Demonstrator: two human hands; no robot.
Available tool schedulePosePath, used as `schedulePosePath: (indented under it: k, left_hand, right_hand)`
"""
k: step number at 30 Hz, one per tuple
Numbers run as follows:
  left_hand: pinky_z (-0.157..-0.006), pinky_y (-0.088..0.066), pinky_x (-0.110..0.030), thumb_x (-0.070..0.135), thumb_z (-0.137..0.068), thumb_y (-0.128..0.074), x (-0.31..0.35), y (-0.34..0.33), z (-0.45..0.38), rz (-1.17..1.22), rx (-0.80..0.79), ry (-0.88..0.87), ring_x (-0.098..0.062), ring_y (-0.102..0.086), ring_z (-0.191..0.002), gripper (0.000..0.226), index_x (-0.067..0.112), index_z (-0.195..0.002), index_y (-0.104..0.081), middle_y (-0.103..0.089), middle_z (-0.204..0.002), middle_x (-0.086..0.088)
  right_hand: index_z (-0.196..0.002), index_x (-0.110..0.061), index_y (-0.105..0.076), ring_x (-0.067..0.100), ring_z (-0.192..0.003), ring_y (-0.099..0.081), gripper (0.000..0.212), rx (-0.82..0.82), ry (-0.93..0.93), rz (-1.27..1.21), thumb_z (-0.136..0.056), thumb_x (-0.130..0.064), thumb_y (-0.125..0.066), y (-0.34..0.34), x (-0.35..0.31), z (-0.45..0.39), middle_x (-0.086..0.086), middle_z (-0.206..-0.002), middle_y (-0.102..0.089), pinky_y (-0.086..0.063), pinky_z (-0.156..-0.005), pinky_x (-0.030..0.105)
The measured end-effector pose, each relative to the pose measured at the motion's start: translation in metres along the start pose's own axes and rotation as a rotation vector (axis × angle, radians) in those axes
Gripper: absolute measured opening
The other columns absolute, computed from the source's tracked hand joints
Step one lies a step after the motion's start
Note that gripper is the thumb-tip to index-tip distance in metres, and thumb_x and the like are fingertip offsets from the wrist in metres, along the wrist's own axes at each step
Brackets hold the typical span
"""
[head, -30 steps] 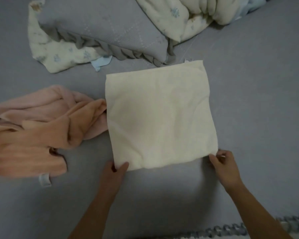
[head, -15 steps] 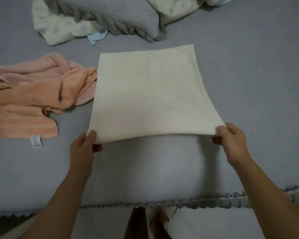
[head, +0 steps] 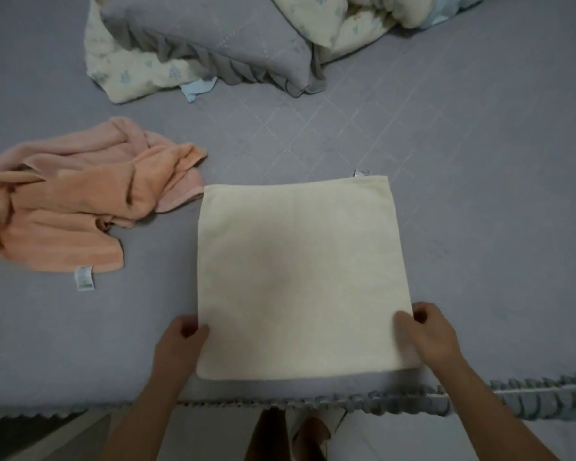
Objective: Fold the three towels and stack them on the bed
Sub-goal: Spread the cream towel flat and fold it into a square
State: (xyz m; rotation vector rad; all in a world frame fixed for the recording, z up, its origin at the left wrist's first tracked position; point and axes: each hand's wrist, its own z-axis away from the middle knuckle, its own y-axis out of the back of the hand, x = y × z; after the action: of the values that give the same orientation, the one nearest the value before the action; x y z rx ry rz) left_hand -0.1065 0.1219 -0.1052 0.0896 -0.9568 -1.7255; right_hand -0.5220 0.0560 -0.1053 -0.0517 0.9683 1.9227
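- Grey quilted bed (head: 479, 161) fills the view; grey pillow (head: 213, 38) and floral duvet (head: 330, 21) bunched at the far side.
- Cream towel (head: 296, 274) lies flat as a square near the bed's ruffled front edge, tag at its far right corner.
- Peach and pink towels (head: 67, 207) crumpled left of it, one edge just touching its far left corner; not folded yet.
- My left hand (head: 180, 347) pinches the cream towel's left edge low down, fingers curled.
- My right hand (head: 429, 334) grips the right edge, thumb on top.
- Risk: uneven lift skews the fold so the corners miss; the near edge could slip off the bed; dragging left could snag the pink pile.
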Motion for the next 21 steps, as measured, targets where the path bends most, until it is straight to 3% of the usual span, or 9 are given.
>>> schedulePosePath:
  k: [4,7,9,11,14,17,19,21]
  left_hand:
    - [-0.070,-0.043,-0.035,0.040,-0.089,-0.064,0.066,0.005,-0.053,0.022,0.053,-0.134,-0.024,-0.061,-0.082,0.024,0.018,-0.098,-0.060,-0.063,-0.085,0.002]
    - [-0.064,-0.039,-0.033,0.045,-0.089,-0.064,0.117,0.011,-0.091,0.097,0.138,-0.219,-0.019,-0.056,-0.072,0.027,0.018,-0.089,-0.060,-0.060,-0.074,0.005]
    - [-0.056,-0.037,-0.031,0.045,-0.091,-0.060,0.146,0.015,-0.111,0.168,0.151,-0.254,-0.013,-0.051,-0.062,0.027,0.021,-0.079,-0.059,-0.056,-0.065,0.008]
    - [-0.056,-0.032,-0.030,0.039,-0.094,-0.056,0.170,0.019,-0.126,0.223,0.159,-0.280,-0.012,-0.042,-0.057,0.032,0.018,-0.070,-0.055,-0.048,-0.061,0.004]
    - [-0.060,-0.027,-0.032,0.024,-0.096,-0.053,0.187,0.028,-0.139,0.275,0.164,-0.289,-0.015,-0.037,-0.068,0.026,0.016,-0.071,-0.053,-0.042,-0.068,-0.005]
    - [-0.061,-0.027,-0.033,0.015,-0.094,-0.053,0.179,0.028,-0.139,0.233,0.186,-0.230,-0.018,-0.039,-0.070,0.028,0.013,-0.067,-0.050,-0.042,-0.064,-0.005]
    - [-0.059,-0.027,-0.035,0.021,-0.095,-0.055,0.170,0.021,-0.135,0.112,0.182,-0.182,-0.021,-0.042,-0.067,0.036,0.011,-0.062,-0.045,-0.042,-0.059,-0.005]
    - [-0.060,-0.029,-0.035,0.029,-0.097,-0.054,0.165,0.013,-0.136,0.066,0.220,-0.162,-0.025,-0.046,-0.068,0.036,0.007,-0.068,-0.051,-0.049,-0.064,-0.007]
  right_hand:
    - [-0.094,-0.023,-0.060,0.012,-0.072,-0.057,0.014,0.124,0.164,-0.069,-0.086,-0.034,-0.065,0.002,-0.067,-0.040,-0.008,-0.081,-0.063,-0.038,-0.058,0.025]
    - [-0.099,-0.019,-0.064,0.016,-0.079,-0.060,0.021,0.160,0.208,-0.183,-0.087,-0.036,-0.065,0.002,-0.121,-0.077,-0.002,-0.088,-0.066,-0.040,-0.067,0.026]
    - [-0.100,-0.017,-0.066,0.015,-0.077,-0.059,0.025,0.177,0.210,-0.217,-0.087,-0.039,-0.065,0.003,-0.151,-0.098,-0.001,-0.088,-0.065,-0.040,-0.063,0.025]
    - [-0.087,-0.017,-0.064,0.011,-0.064,-0.051,0.020,0.204,0.231,-0.185,-0.085,-0.037,-0.063,0.004,-0.171,-0.110,-0.004,-0.074,-0.059,-0.039,-0.054,0.024]
    - [-0.066,-0.014,-0.054,0.004,-0.049,-0.039,0.022,0.318,0.259,-0.184,-0.076,-0.033,-0.056,0.011,-0.181,-0.116,-0.010,-0.054,-0.047,-0.035,-0.047,0.022]
    - [-0.064,-0.008,-0.048,0.007,-0.048,-0.036,0.028,0.482,0.216,-0.227,-0.070,-0.035,-0.055,0.019,-0.169,-0.122,-0.005,-0.049,-0.041,-0.037,-0.050,0.027]
    - [-0.068,-0.007,-0.052,0.018,-0.054,-0.046,0.029,0.386,0.123,-0.176,-0.070,-0.036,-0.057,0.015,-0.160,-0.124,-0.002,-0.053,-0.047,-0.044,-0.055,0.034]
    - [-0.069,-0.012,-0.058,0.024,-0.059,-0.054,0.026,0.299,0.065,-0.104,-0.073,-0.038,-0.057,0.009,-0.156,-0.125,-0.001,-0.059,-0.056,-0.048,-0.061,0.036]
